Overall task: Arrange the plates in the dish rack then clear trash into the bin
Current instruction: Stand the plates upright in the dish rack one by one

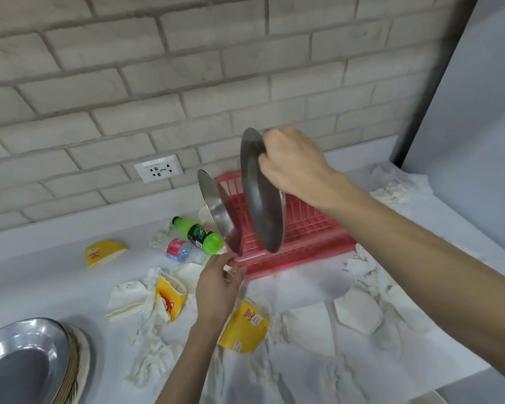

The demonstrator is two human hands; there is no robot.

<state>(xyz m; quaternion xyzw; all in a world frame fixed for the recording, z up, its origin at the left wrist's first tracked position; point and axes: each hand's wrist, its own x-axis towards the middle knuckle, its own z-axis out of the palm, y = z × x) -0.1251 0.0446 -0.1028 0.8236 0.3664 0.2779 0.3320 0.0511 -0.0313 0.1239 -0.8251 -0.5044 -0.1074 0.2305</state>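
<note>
A red plastic dish rack (309,225) sits on the white counter near the brick wall. One steel plate (216,211) stands on edge at the rack's left end. My right hand (292,164) grips the top rim of a second steel plate (260,196), held upright over the rack just right of the first. My left hand (219,284) rests at the rack's front left corner, fingers loosely curled against its edge. A stack of plates (27,363), steel one on top, lies at the bottom left.
Trash is scattered over the counter: a green bottle (199,234), a small clear bottle (178,250), yellow paper cups (104,252) (169,298) (244,328), crumpled white tissues (152,345) (365,275) and flattened white cups (359,310). A wall socket (159,171) is behind.
</note>
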